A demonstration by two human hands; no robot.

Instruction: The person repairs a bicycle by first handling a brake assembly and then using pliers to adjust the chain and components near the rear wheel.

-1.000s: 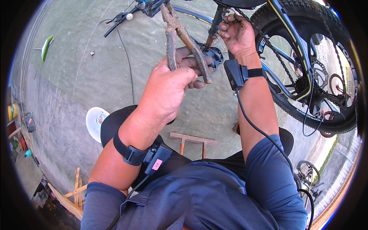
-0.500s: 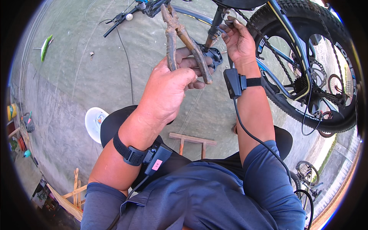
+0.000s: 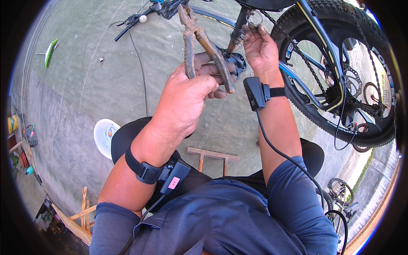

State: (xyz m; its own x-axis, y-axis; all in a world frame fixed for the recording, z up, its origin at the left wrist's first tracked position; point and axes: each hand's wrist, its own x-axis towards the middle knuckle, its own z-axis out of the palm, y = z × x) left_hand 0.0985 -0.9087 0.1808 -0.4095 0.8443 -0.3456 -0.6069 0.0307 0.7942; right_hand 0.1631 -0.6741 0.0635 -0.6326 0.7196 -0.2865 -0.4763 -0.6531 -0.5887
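Note:
Rusty pliers (image 3: 206, 44) stand upright in my left hand (image 3: 197, 80), jaws up and handles slightly spread, with my fingers round them. My right hand (image 3: 262, 51) is raised, palm up, beside the bicycle's seat post (image 3: 239, 27). Its fingertips pinch a thin metal ring (image 3: 254, 18) just under the black saddle (image 3: 267, 3). Whether the ring is joined to anything cannot be made out. The bicycle lies upside down or tilted; its blue frame (image 3: 321, 42) runs behind my right hand.
A thick-tyred rear wheel (image 3: 384, 85) with a chain fills the right. The handlebar (image 3: 127, 30) lies at the far left. A white bowl (image 3: 101, 137) with small bits sits by my left knee. A small wooden stool frame (image 3: 213, 153) stands between my legs. Other bicycles (image 3: 341, 191) are at the right.
My right hand has shifted slightly left and down, and its fingers have closed up below the ring. My left hand and the pliers have stayed still.

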